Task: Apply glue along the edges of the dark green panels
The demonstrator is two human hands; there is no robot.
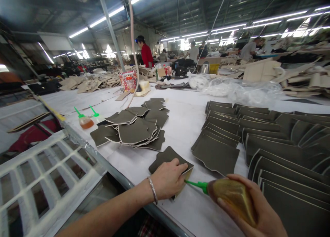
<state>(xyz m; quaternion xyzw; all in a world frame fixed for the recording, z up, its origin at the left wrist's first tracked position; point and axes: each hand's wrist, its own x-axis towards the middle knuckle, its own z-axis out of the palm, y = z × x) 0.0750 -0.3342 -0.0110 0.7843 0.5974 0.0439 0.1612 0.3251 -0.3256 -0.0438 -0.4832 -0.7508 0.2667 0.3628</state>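
Note:
My right hand (260, 209) is wrapped around a squeeze bottle (232, 195) of amber liquid, tilted on its side. Its green nozzle (196, 184) points left, the tip at the edge of a dark grey leather-like piece (167, 157). My left hand (168, 176) presses on that piece with curled fingers, holding it near the table's front edge; a tan strip of its edge or underside shows beside the fingers. The thumb of this hand is hidden. Beyond lies a loose pile of similar grey pieces (136, 130). Rows of overlapping grey pieces (219, 151) spread to the right.
Another amber bottle (86, 121) with a green nozzle stands at the left, a second green nozzle (94, 111) behind it. A white slatted rack (38, 175) adjoins the table's left front. Farther back are a patterned bucket (128, 80), clear plastic (237, 89) and a person in red (146, 54).

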